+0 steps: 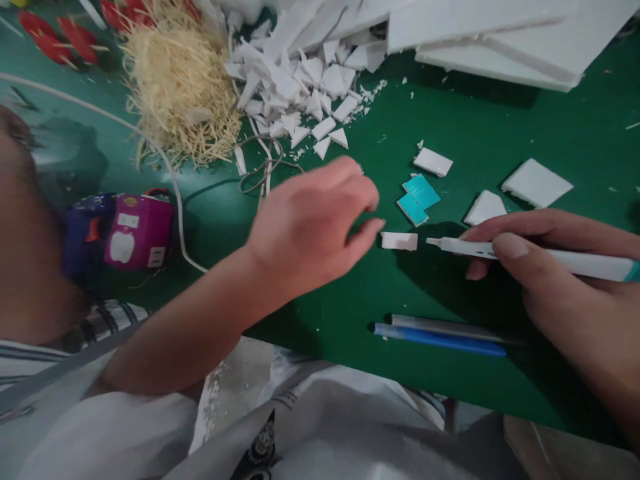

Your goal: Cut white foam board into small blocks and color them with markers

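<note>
My right hand (540,267) is wrapped round a white marker (575,261) with a teal end, its tip pointing left. Just left of that tip lies a small white foam strip (399,241) on the green table. My left hand (320,220) hovers at the strip's left end, thumb and forefinger curled toward each other but apart, with nothing seen between them. Above the strip are two teal-coloured pieces (419,199), touching each other, and a white foam block (433,162). Two more white pieces (537,183) (486,208) sit above my right hand.
Two pens (440,339) lie near the front edge. Foam scraps (300,87), straw-like sticks (183,87) and large foam sheets (500,47) fill the back. A white cable (173,173) runs at left beside a magenta item (139,230); another person's arm (35,233) is far left.
</note>
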{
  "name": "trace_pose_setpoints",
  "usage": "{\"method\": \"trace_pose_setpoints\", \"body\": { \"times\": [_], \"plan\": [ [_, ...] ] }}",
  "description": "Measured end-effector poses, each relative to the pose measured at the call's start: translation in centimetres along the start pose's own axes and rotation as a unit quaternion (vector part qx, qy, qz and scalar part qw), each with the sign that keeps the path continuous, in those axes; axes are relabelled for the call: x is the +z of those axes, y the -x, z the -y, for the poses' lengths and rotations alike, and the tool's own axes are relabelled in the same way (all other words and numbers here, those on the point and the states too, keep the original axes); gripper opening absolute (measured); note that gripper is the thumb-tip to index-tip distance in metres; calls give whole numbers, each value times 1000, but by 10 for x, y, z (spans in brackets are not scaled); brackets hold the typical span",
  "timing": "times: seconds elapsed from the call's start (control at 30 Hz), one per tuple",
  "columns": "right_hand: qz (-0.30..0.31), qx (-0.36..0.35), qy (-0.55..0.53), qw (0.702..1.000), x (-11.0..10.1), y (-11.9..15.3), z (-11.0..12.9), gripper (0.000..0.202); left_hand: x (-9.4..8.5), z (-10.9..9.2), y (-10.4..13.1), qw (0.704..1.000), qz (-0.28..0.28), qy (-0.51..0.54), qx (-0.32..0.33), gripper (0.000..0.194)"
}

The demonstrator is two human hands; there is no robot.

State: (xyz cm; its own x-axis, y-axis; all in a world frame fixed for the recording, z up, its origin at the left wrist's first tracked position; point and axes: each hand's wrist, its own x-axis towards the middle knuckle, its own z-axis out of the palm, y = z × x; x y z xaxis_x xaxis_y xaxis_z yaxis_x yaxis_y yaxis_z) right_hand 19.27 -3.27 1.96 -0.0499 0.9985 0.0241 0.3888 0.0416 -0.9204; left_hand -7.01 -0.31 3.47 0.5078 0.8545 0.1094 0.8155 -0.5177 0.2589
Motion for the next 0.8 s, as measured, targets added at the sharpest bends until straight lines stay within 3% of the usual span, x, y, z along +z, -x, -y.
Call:
{"method": "trace_pose_setpoints", "body": {
  "times": [0.1, 0.3, 0.37, 0.5, 0.63, 0.8],
  "plan": [
    [-1, -1, -10, 1000, -1, 1, -2, 19, -14, 6, 4, 997, -10, -61, -39, 11],
    [-9, 19, 27, 999, 0, -2, 9, 28, -34, 4, 20, 982, 70, -166, -48, 18],
    [-6, 33, 37, 999, 1, -3, 14, 30, -36, 2, 25, 980, 68, -180, -42, 23],
    [-11, 38, 28, 999, 2, -4, 16, 30, -27, 2, 29, 986, 77, -142, 36, 17],
    [-7, 47, 11, 999, 0, -2, 9, 27, -13, -4, 20, 988, 91, -111, 65, 12],
    [-5, 20, -18, 1000, -2, 5, 6, 19, -3, -16, 10, 993, 50, -64, 88, 16]
  ]
}}
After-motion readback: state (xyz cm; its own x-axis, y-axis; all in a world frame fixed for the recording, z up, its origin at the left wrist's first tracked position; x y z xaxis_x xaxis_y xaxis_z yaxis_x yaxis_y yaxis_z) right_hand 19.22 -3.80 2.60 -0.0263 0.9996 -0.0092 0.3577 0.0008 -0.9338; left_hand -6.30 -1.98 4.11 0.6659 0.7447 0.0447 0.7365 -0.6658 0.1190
